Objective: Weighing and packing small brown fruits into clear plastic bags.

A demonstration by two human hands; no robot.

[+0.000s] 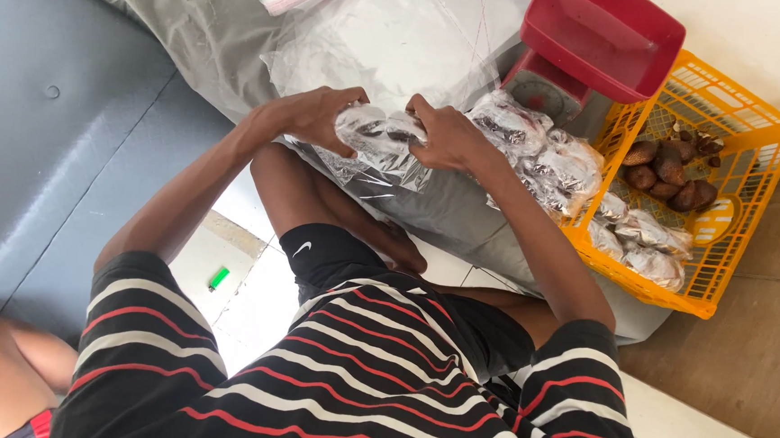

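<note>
A grey padded mat (43, 135) fills the left side of the frame, one sheet of it, lying on a pale tiled floor (259, 301) that gives way to brown flooring (752, 349) at the lower right and a white wall (762, 43) at the upper right. Over the floor in the upper middle lies one grey cloth (193, 45), and on it a stack of clear plastic bags (401, 30). At the right stands one orange plastic crate (756, 133), slatted, holding a small heap of brown scaly fruits (668, 168), about seven that I can count, and three or four filled clear packets (641, 243). Beside the crate, at the top, sits one red kitchen scale (590, 42) with its red tray. Between scale and hands lies a pile of filled packets (547, 161), too bunched to count exactly. In the centre, the left hand (311, 115) and right hand (445, 137) both grip one clear bag of fruit (381, 137), fingers clamped on its two ends, held just above the cloth. One small green lighter (218, 278) lies on the tiles at the lower left.
</note>
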